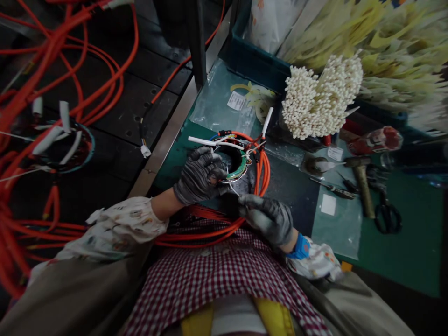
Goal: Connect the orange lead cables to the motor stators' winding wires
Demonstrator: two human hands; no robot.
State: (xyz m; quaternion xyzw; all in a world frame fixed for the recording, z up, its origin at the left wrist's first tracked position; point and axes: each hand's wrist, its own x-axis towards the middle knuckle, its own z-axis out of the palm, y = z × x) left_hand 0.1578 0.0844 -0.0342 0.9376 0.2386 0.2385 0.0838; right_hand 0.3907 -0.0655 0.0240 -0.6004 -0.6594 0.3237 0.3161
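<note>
A motor stator (240, 170), ring-shaped with a green inner edge and wires around its rim, lies on the bench in front of me. My left hand (201, 176), in a grey striped glove, is closed around its left side. My right hand (269, 219), gloved alike, is closed in a pinch on a thin white cord (234, 189) that runs to the stator's near edge. White sleeving tubes (202, 141) stick out from the top of the ring. Orange cables (265, 172) leave its right side and loop round toward my lap. The fingertips of both hands are partly hidden.
Another stator (89, 149) with orange cables sits at the left. A bundle of thin white sticks (322, 98) stands by a blue bin (252, 56). On the right lie a hammer (364, 186), scissors (387, 214) and a red can (376, 141). A metal post (196, 42) rises at the bench edge.
</note>
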